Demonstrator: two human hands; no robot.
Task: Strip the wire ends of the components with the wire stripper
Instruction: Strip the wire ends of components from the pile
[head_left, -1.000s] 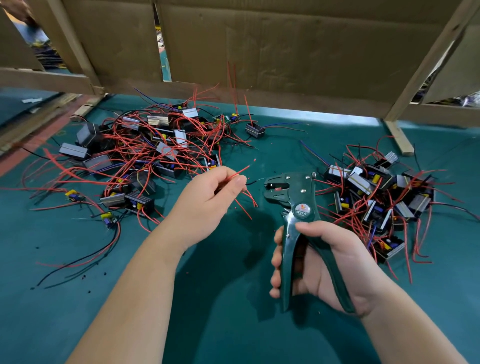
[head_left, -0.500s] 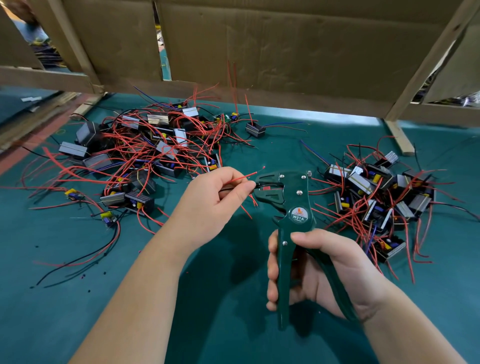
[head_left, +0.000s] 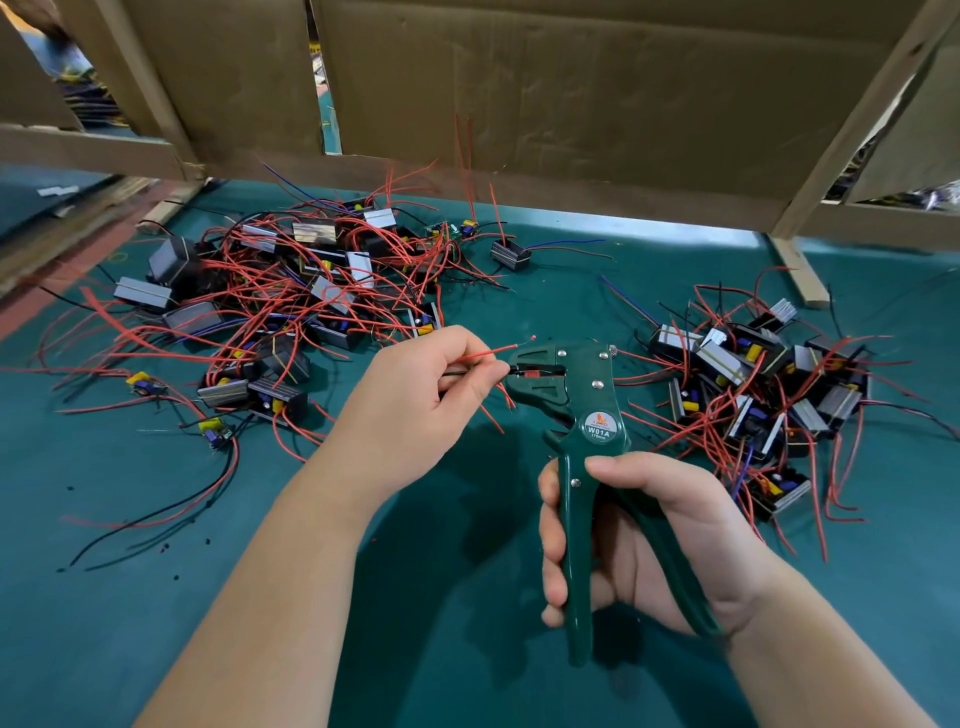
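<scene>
Green-handled metal wire stripper (head_left: 576, 415), gripped upright by right hand (head_left: 644, 540), bites thin red wire (head_left: 480, 355) pinched in left hand (head_left: 415, 400) fingers above teal table (head_left: 156, 597).

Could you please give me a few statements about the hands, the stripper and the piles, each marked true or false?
1. The right hand holds the green wire stripper by its handles. True.
2. The left hand is empty. False: it pinches a red wire and feeds a wire into the stripper's head.
3. Component piles lie on both sides of the hands. True.
4. The table is bare wood. False: its surface is teal green.
</scene>
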